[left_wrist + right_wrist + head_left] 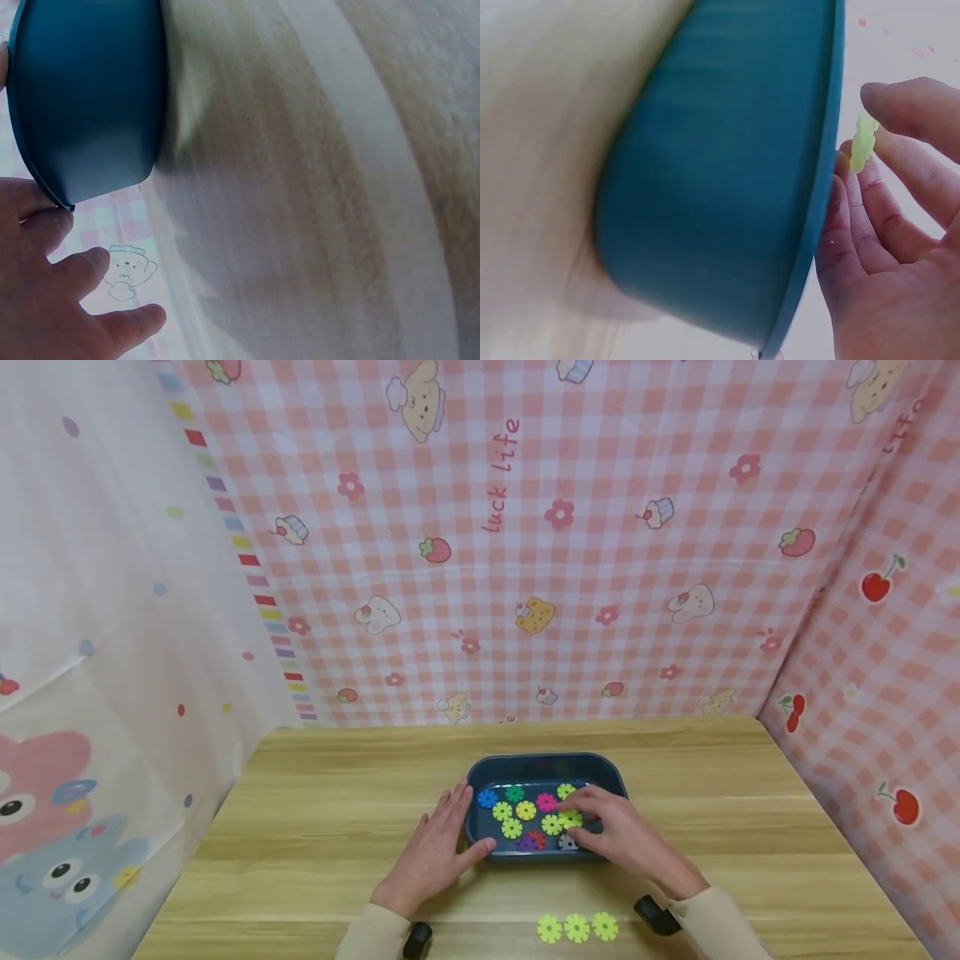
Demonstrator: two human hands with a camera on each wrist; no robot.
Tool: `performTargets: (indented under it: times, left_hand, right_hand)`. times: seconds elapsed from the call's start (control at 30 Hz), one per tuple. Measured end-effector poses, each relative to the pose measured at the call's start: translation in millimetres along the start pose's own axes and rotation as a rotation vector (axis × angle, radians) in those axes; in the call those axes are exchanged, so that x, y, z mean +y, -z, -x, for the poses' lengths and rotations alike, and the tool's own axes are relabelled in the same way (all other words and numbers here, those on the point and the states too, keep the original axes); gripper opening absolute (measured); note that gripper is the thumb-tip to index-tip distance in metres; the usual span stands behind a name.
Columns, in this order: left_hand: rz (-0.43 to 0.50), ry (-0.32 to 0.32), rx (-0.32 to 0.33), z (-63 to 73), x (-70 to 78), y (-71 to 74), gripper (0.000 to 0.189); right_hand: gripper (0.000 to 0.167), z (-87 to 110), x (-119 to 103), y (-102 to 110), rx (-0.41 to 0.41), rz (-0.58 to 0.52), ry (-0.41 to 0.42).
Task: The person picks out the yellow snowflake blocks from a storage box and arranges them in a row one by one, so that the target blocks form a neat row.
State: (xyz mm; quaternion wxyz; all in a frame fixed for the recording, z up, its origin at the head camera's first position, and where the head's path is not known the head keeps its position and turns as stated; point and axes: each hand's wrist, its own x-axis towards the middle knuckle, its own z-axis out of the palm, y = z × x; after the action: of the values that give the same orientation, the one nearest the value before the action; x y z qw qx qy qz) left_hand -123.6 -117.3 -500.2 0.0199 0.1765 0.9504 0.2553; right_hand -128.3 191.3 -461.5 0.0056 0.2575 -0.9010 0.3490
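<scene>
A dark blue-green plastic basin [543, 855] stands on the table, with several snowflake discs in different colours lying in it. My right hand [626, 835] is over its right side and pinches a yellow-green snowflake disc [864, 142] between thumb and forefinger. In the right wrist view, that disc shows edge-on beside the basin rim. At the basin's left end, my left hand [437, 847] touches the rim with its fingers spread, the thumb by the front edge. Closer to me, three yellow-green snowflake discs [577, 928] lie in a row on the tabletop.
The wooden table [337, 777] meets a pink checked cloth [480, 660] at the back. A white patterned cloth [150, 610] hangs at the left, and another checked cloth [862, 718] at the right. Black wrist devices [657, 916] sit by both sleeves.
</scene>
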Motion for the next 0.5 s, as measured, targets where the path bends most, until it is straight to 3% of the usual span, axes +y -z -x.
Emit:
performTargets:
  times: [0.5]
  left_hand:
    - [-0.007, -0.005, -0.001, -0.5, -1.2, -0.9, 0.089]
  right_hand:
    - [0.027, 38.1, 1.6, 8.9, 0.066, 0.096, 0.069]
